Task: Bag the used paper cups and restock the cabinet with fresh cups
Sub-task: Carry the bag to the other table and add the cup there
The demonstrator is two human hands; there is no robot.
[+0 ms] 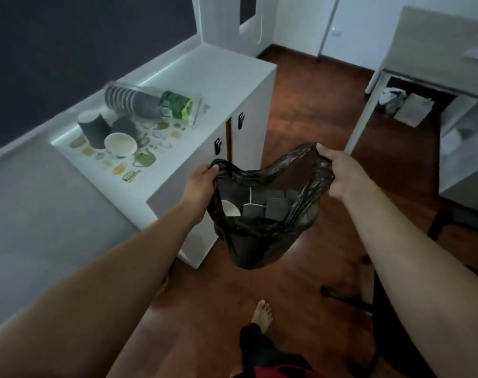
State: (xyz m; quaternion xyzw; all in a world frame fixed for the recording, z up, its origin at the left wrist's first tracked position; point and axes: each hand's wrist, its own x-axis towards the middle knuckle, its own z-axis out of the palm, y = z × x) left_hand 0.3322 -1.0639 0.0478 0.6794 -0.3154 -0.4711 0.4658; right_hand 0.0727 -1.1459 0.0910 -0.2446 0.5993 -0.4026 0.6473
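The left hand and the right hand each pinch one side of the rim of a black plastic bag, so each grip is clenched on it and the mouth is held wide. Between the hands, inside the bag, lie several grey paper cups. Up and left of the left grip, on the white worktop, stand three more cups beside a sleeve of fresh cups on its side.

1 head view, looking steeply down, hands close
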